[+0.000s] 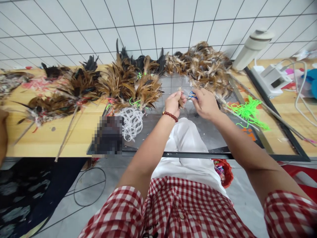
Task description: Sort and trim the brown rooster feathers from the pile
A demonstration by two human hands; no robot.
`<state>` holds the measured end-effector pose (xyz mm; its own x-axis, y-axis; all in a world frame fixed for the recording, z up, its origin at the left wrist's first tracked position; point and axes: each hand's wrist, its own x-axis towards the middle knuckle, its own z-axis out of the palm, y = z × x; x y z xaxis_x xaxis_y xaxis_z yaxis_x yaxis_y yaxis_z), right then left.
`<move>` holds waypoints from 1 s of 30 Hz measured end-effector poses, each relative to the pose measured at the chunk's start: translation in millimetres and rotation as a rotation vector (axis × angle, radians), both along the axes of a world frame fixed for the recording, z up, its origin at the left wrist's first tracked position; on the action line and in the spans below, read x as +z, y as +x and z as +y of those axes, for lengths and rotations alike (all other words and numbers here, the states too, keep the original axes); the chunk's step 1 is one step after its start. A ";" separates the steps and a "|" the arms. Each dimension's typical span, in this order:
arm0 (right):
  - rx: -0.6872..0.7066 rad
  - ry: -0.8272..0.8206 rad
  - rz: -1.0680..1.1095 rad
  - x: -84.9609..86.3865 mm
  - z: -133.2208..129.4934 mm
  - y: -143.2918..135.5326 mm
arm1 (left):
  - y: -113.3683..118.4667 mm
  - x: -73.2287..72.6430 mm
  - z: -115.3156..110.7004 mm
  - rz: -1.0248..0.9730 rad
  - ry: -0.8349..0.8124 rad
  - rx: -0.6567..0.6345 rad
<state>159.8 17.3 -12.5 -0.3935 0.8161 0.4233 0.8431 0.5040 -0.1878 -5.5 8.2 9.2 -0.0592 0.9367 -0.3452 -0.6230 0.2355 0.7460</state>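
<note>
My left hand (175,101), with a beaded bracelet at the wrist, is closed round a small brown feather piece (182,102) above the glass tabletop. Just to its right, my right hand (205,101) pinches a small blue tool (193,95) whose tip points at the left fingers. Brown feather bunches (208,66) lie behind my hands. More feather bunches (133,82) stand to the left, with coiled clear tubing (132,124) in front of them. Bright green strings (249,110) are spread right of my right hand.
A white bottle (254,49) and a power strip with chargers (272,81) stand at the right. Feathered sticks (68,132) lie on the wooden table (81,145) at the left. Part of another person's arm (3,135) shows at the left edge. A red basket (224,172) is below the table.
</note>
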 end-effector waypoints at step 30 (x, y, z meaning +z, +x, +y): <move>-0.023 -0.174 0.037 -5.7 0.2 -7.3 | 6.6 -17.5 3.5 0.247 0.132 0.025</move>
<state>152.5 17.5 -18.1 -0.3606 0.8871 0.2882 0.8451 0.4415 -0.3016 1.0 11.7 -8.3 -0.1500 0.9698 -0.1921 -0.4231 0.1126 0.8990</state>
